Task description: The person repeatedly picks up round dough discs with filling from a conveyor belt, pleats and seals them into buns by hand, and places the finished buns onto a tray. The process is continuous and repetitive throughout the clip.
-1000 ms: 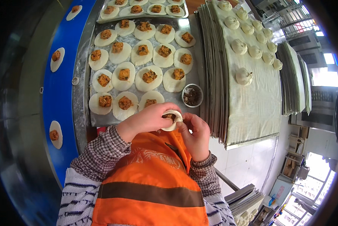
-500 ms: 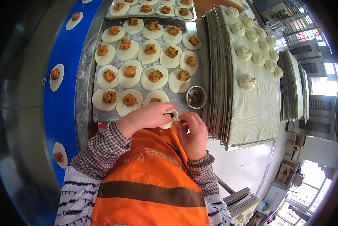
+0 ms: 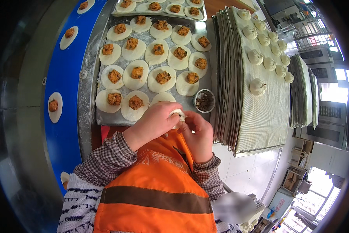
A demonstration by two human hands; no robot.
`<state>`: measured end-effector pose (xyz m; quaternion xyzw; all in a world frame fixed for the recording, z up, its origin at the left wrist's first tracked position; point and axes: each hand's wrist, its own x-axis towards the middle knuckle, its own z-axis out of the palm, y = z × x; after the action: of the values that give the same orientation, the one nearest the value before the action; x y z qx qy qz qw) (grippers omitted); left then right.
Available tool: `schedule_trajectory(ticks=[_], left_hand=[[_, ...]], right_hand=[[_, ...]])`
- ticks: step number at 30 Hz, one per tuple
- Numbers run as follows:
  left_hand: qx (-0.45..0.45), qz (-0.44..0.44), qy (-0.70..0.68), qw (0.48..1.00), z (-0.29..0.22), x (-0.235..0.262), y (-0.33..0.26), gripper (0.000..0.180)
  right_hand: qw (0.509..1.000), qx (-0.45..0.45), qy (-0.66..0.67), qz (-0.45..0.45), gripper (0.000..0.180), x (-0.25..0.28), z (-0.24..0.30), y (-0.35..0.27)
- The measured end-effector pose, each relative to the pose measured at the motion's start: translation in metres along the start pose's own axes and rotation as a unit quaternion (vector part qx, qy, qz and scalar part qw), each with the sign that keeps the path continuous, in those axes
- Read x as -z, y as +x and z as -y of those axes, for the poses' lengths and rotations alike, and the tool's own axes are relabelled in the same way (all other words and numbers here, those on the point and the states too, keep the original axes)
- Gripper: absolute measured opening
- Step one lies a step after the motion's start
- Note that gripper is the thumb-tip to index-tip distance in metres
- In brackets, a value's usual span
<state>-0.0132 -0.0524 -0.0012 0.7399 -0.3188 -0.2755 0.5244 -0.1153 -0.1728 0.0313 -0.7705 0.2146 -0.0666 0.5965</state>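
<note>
My left hand (image 3: 155, 123) and my right hand (image 3: 197, 134) are closed together around one white dough wrapper (image 3: 178, 114), pinching its edge just above my orange vest. Its filling is hidden by my fingers. Directly beyond my hands lies a floured metal tray (image 3: 104, 118) covered with several round wrappers (image 3: 134, 105), each topped with a lump of orange-brown filling. A small round metal cup (image 3: 204, 101) of dark filling stands right of the tray, close to my right hand.
A stack of cloth-covered trays (image 3: 260, 116) on the right carries several finished pleated buns (image 3: 257, 86). A blue conveyor belt (image 3: 63, 77) on the left bears more filled wrappers (image 3: 54, 105). Another tray (image 3: 159, 7) of wrappers sits at the far end.
My hands have kept working the same wrapper, folding it more tightly so less dough shows. The view has tilted slightly, and the tray now sits lower in the picture.
</note>
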Motion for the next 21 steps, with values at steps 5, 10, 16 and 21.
schedule_trajectory(ticks=[5,10,16,21], left_hand=[[-0.104,-0.006,0.117,0.988,0.000,0.006,0.002,0.022],[-0.003,0.062,-0.023,0.998,-0.002,0.012,0.006,0.024],[0.185,0.043,-0.489,0.851,0.005,0.012,-0.001,0.044],[0.132,-0.023,-0.364,0.922,0.009,0.008,-0.003,0.047]], right_hand=[[0.964,0.154,-0.216,-0.001,0.024,0.004,-0.008,0.005],[0.973,0.136,-0.189,0.009,0.020,0.001,-0.002,0.008],[0.975,-0.058,0.213,-0.033,0.015,-0.005,-0.007,0.007],[0.991,0.120,-0.056,-0.032,0.021,-0.006,-0.005,0.010]])
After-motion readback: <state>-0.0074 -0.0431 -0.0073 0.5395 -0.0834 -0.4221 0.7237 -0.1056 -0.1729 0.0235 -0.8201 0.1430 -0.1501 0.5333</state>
